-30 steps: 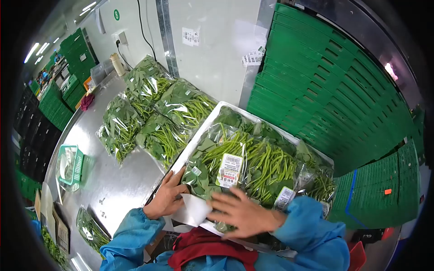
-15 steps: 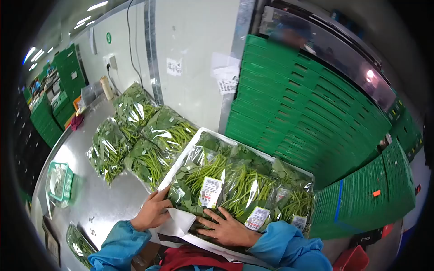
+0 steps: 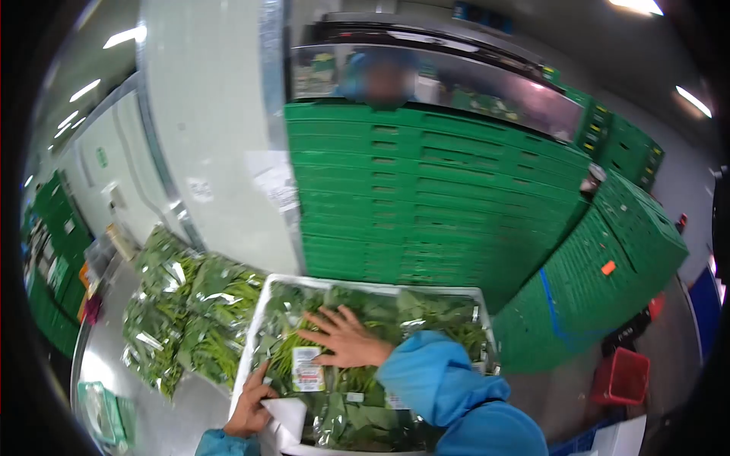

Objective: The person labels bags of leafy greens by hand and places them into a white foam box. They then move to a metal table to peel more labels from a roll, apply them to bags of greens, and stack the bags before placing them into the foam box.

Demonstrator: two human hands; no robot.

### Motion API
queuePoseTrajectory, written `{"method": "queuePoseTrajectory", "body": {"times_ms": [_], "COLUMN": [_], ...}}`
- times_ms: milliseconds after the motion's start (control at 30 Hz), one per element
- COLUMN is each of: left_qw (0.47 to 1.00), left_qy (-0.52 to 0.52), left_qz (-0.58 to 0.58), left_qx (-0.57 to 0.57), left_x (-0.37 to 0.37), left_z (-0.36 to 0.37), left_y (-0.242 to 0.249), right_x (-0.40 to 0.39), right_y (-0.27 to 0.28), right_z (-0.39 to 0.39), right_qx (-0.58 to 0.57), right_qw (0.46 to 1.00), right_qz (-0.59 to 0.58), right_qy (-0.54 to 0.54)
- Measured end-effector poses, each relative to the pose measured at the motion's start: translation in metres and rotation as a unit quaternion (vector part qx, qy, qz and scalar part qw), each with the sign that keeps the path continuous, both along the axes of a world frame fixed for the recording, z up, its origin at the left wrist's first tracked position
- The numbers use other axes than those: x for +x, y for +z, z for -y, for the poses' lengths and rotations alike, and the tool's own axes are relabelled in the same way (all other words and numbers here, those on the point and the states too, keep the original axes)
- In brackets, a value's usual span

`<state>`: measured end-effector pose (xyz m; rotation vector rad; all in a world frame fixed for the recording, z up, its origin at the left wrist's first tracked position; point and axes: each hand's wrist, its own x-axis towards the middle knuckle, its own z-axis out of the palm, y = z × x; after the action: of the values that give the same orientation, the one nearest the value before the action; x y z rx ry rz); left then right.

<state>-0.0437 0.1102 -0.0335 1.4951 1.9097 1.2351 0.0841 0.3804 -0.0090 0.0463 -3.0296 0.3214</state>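
A white box (image 3: 253, 334) holds clear plastic bags of leafy green vegetables (image 3: 365, 406) with long stems, packed side by side. My right hand (image 3: 346, 340) lies flat on the bags near the box's middle, fingers spread, just above a bag's white printed label (image 3: 307, 369). At the box's left rim is my left hand (image 3: 251, 401), its index finger stretched along the edge and the other fingers curled at a white sheet (image 3: 286, 419). That sheet folds over the near left corner of the box. My right sleeve covers part of the bags.
More bagged greens (image 3: 190, 304) lie on the metal table (image 3: 103, 353) at left, with a green basket (image 3: 103, 410) nearer. Tall stacks of green crates (image 3: 433, 190) stand behind and to the right. A red bin (image 3: 621, 378) is on the floor at right.
My right hand has moved from the near edge of the box to the bags farther in. My left hand stays at the left rim. The view has turned right and upward.
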Motion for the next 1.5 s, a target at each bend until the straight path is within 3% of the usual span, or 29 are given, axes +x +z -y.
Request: {"method": "queuePoseTrajectory", "body": {"times_ms": [200,267,367,433,500,600,667,700,733,767,867,1067,1200,1233,1400,1500], "left_qw": [0.997,0.999,0.999,1.000,1.000,0.998,0.998,0.991,0.999,0.999,0.998,0.996,0.990,0.996,0.997,0.995], "left_qy": [-0.030,0.016,0.024,0.007,0.019,0.022,0.018,0.058,0.024,0.033,0.022,0.027,0.028,0.022,-0.001,0.026], "left_qz": [-0.055,-0.017,-0.024,-0.016,0.013,0.052,0.062,0.120,0.015,0.020,0.036,0.084,0.125,0.079,0.061,0.006], "left_qx": [0.040,-0.024,-0.009,-0.011,-0.016,-0.022,-0.015,-0.016,-0.037,-0.036,-0.054,-0.032,0.053,0.021,0.051,0.095], "left_x": [-0.008,0.001,0.005,0.005,0.009,0.011,0.007,0.029,0.022,0.020,0.009,0.009,0.008,0.006,0.009,0.014], "left_z": [0.008,0.010,0.010,0.008,0.011,0.015,0.012,0.006,0.007,0.006,0.012,0.007,-0.002,-0.001,0.011,0.023], "left_y": [-0.023,-0.019,-0.013,-0.001,0.002,-0.003,-0.007,0.023,0.025,0.020,0.000,0.000,-0.007,-0.003,0.012,0.015], "right_x": [0.004,0.004,0.008,0.010,0.031,0.110,0.162,0.185,0.201,0.212,0.212,0.207,0.207,0.207,0.211,0.213], "right_y": [0.003,-0.002,0.003,0.021,0.056,0.115,0.098,0.080,0.053,0.027,-0.020,-0.033,-0.032,-0.031,-0.021,-0.032], "right_z": [-0.001,-0.003,-0.006,-0.016,-0.045,-0.075,-0.092,-0.088,-0.086,-0.080,-0.052,-0.042,-0.052,-0.053,-0.049,-0.060], "right_qx": [-0.043,-0.045,-0.073,-0.224,-0.286,-0.258,-0.165,-0.105,-0.132,-0.158,-0.092,-0.074,-0.131,-0.110,-0.145,-0.154], "right_qw": [0.999,0.999,0.997,0.973,0.942,0.924,0.937,0.930,0.916,0.895,0.894,0.897,0.888,0.891,0.874,0.895], "right_qz": [0.009,0.010,0.004,-0.053,-0.173,-0.268,-0.205,-0.151,-0.094,-0.036,-0.086,-0.116,-0.122,-0.104,-0.179,-0.212], "right_qy": [0.017,0.023,0.026,0.023,0.031,-0.085,-0.228,-0.319,-0.368,-0.415,-0.430,-0.420,-0.423,-0.428,-0.428,-0.361]}}
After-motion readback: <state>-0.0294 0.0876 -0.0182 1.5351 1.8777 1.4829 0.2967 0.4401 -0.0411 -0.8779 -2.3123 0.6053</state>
